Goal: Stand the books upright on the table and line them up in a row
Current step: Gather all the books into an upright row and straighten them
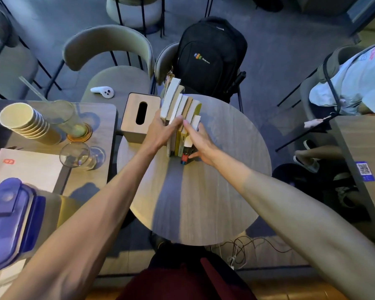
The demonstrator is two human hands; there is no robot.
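Observation:
Several books [183, 107] stand upright, pressed together in a row, on the far half of a round wooden table [214, 191]. Their page edges face up and their spines point toward me. My left hand [160, 132] clasps the left side of the row, thumb on the top edges. Against the row's right side my right hand [200, 144] presses, fingers over the shortest book with the dark, red-marked spine [185, 158]. The lower parts of the books are hidden behind both hands.
A wooden tissue box [139, 118] stands just left of the books. A black backpack [210, 57] sits on the chair behind. The left table [104, 113] holds stacked paper cups [28, 124], two glasses and a blue-lidded container [11, 221]. A person sits at the right.

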